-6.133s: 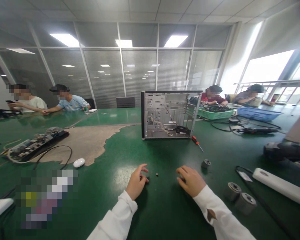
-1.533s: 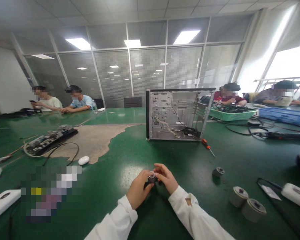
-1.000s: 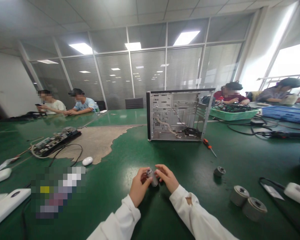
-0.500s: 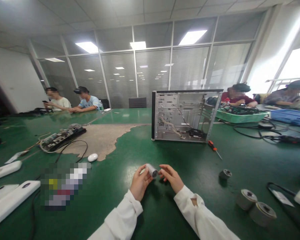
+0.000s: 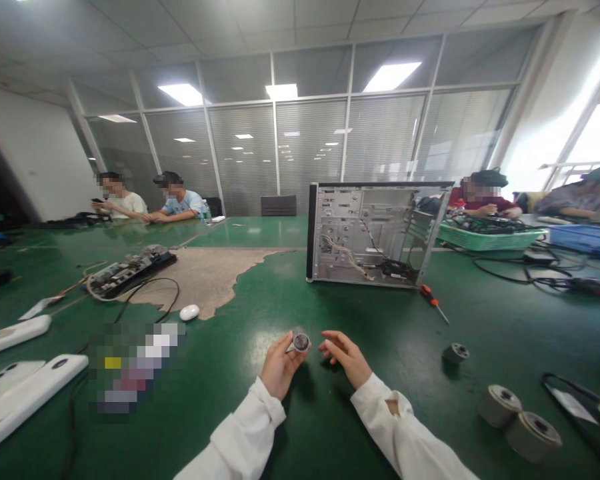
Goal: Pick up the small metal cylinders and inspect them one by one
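A small grey metal cylinder (image 5: 301, 342) is held in my left hand (image 5: 280, 368), its round dark-centred end turned toward me. My right hand (image 5: 347, 358) hovers just right of the cylinder with a gap between them; its fingers are bent and apart, holding nothing. Behind both hands an open computer case (image 5: 375, 233) stands on the green table (image 5: 260, 307). A screwdriver (image 5: 434, 303) with an orange and black handle lies at the case's right corner.
Three metal cylinders, one small (image 5: 455, 354) and two larger (image 5: 499, 405) (image 5: 534, 437), sit at right. A white mouse (image 5: 189, 312), circuit board (image 5: 133, 272) and white power strips (image 5: 35, 400) are at left. Green (image 5: 490, 238) and blue baskets (image 5: 585, 240) stand back right. Several people sit beyond.
My left hand has turned the cylinder so its round end faces me more directly. My right hand is slightly farther from it. The whole view has shifted a little.
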`<move>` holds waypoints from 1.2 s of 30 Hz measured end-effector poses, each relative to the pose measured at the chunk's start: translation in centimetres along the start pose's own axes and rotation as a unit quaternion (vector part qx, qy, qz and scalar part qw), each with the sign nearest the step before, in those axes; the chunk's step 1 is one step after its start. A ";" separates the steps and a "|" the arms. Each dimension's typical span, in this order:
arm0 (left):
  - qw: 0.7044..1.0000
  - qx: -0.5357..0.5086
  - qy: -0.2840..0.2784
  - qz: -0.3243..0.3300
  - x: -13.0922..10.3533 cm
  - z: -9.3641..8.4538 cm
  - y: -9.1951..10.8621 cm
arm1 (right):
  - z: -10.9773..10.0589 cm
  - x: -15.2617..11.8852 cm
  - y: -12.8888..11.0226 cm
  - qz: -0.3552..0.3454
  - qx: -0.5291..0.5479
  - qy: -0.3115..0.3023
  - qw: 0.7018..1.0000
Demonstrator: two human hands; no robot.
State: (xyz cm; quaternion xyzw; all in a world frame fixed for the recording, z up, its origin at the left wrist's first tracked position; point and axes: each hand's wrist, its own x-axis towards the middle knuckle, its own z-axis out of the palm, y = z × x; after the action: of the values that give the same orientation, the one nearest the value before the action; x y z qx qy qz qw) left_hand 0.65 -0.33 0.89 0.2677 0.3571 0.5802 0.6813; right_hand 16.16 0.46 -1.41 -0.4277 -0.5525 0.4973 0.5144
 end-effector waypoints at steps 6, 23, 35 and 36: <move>0.999 -0.014 -0.028 -0.015 0.0 -0.2 0.0 | 0.0 0.0 0.0 0.006 -0.001 -0.005 1.000; 0.996 -0.082 -0.036 -0.028 0.0 0.1 -0.1 | -0.1 0.1 0.5 0.007 0.002 -0.002 1.000; 0.989 -0.091 -0.058 -0.100 -0.2 0.2 0.8 | -0.1 0.1 0.4 0.007 -0.005 -0.006 1.000; 0.988 -0.093 -0.066 -0.106 -0.2 0.2 0.8 | -0.1 0.1 0.4 0.008 -0.006 -0.006 1.000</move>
State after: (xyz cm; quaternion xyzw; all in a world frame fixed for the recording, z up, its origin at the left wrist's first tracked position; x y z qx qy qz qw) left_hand 0.30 -0.40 1.71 0.2020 0.2822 0.5163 0.7830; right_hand 16.24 0.61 -1.83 -0.4319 -0.5550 0.5010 0.5044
